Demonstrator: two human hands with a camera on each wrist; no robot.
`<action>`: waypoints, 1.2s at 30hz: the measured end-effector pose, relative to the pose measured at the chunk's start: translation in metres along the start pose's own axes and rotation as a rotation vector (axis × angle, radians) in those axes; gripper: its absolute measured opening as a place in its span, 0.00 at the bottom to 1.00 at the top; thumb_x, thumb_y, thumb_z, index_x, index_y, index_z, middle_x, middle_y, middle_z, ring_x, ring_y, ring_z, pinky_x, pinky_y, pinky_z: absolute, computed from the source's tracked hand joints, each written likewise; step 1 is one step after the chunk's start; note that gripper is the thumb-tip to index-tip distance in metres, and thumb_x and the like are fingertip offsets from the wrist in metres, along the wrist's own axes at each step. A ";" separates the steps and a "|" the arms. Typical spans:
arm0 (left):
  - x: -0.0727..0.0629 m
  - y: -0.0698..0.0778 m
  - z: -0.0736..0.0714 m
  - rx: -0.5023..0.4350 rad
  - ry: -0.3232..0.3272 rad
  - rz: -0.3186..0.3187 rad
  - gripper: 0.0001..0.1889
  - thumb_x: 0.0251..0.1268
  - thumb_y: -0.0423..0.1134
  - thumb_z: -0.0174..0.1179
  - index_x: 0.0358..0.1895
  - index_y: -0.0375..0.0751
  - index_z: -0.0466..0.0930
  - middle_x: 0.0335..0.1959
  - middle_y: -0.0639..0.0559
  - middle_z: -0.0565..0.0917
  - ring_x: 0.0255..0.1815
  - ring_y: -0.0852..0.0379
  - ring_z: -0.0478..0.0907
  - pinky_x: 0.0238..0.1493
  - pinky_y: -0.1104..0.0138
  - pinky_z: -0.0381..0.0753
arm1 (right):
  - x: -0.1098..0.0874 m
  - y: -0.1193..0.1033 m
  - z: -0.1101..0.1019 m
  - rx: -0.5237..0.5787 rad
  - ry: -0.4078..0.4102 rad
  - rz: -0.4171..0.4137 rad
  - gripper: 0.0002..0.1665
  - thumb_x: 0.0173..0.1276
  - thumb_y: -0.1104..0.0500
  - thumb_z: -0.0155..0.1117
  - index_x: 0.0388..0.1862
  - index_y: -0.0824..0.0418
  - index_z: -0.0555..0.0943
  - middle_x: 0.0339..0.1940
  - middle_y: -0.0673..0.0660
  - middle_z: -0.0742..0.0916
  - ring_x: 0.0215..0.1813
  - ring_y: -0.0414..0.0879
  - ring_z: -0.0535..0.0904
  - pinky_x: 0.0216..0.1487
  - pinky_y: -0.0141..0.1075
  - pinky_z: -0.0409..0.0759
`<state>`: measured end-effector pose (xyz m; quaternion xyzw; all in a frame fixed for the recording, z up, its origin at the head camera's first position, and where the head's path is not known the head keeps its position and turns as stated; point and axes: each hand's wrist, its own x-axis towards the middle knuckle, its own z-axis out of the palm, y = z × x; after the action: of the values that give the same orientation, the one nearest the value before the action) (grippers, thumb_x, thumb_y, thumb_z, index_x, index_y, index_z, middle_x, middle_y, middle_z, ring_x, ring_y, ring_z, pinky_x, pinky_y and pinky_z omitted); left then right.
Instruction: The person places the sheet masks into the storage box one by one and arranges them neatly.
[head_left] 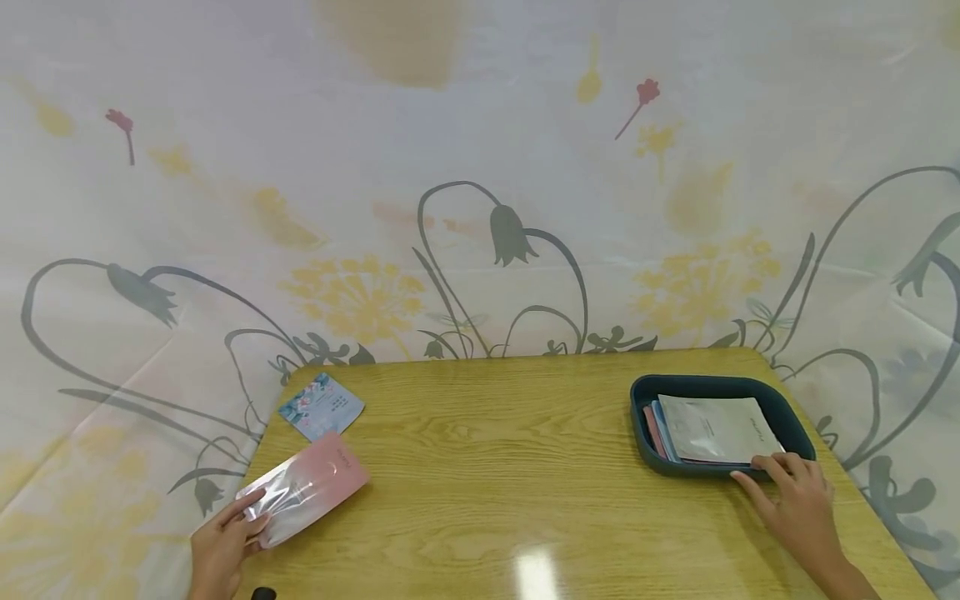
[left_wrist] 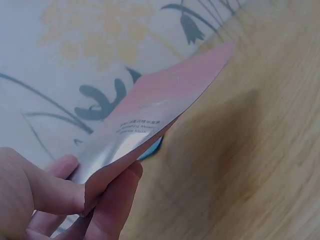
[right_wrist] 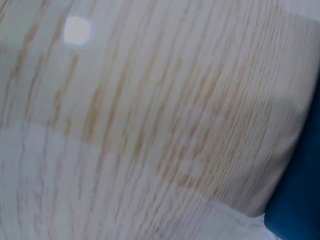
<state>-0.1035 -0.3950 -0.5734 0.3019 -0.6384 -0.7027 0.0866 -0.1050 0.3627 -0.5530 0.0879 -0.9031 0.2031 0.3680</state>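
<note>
My left hand (head_left: 219,546) pinches one end of a pink and silver face mask packet (head_left: 311,492) over the table's left side. In the left wrist view, the packet (left_wrist: 165,95) tilts upward and bends along its length, with thumb and fingers at its lower end. At the right, my right hand (head_left: 798,500) grips the near rim of a dark blue tray (head_left: 693,385), thumb outside and fingers over the edge. Inside the tray lies a whitish packet (head_left: 712,429) on top of others with pink and blue edges. The right wrist view does not show the hand.
A light blue flowered packet (head_left: 322,407) lies at the table's back left corner. A small black object (head_left: 263,593) shows at the near left edge. Behind the wooden table (head_left: 495,467) hangs a flower-printed sheet (head_left: 480,167). The tray's wall (right_wrist: 300,190) borders the right wrist view.
</note>
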 end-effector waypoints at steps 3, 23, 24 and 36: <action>-0.008 0.012 0.014 0.024 -0.073 0.026 0.21 0.43 0.27 0.72 0.39 0.58 0.89 0.31 0.66 0.84 0.22 0.64 0.78 0.20 0.69 0.80 | -0.001 0.000 0.000 -0.003 -0.001 -0.001 0.37 0.58 0.28 0.54 0.29 0.62 0.81 0.32 0.61 0.76 0.35 0.64 0.68 0.29 0.63 0.62; -0.061 0.067 0.103 0.125 -0.194 0.038 0.20 0.51 0.23 0.66 0.47 0.47 0.85 0.45 0.54 0.82 0.26 0.60 0.78 0.24 0.67 0.81 | -0.002 0.001 0.000 -0.011 -0.005 -0.017 0.33 0.57 0.31 0.59 0.29 0.61 0.81 0.32 0.60 0.77 0.35 0.63 0.68 0.28 0.62 0.64; -0.062 0.068 0.106 0.139 -0.204 0.042 0.21 0.52 0.23 0.66 0.50 0.46 0.84 0.49 0.51 0.80 0.27 0.60 0.78 0.24 0.66 0.82 | -0.002 0.001 0.000 -0.013 -0.004 -0.021 0.34 0.58 0.30 0.57 0.29 0.61 0.81 0.32 0.60 0.77 0.35 0.63 0.68 0.28 0.62 0.64; -0.067 0.077 0.137 0.107 -0.307 0.054 0.27 0.54 0.23 0.64 0.61 0.31 0.73 0.49 0.49 0.81 0.34 0.60 0.79 0.32 0.67 0.82 | 0.001 0.001 0.000 -0.018 0.011 -0.024 0.36 0.59 0.28 0.53 0.29 0.60 0.81 0.32 0.60 0.77 0.34 0.61 0.68 0.26 0.60 0.64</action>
<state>-0.1434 -0.2583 -0.4793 0.1781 -0.6884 -0.7031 -0.0094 -0.1061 0.3637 -0.5529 0.0943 -0.9017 0.1909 0.3764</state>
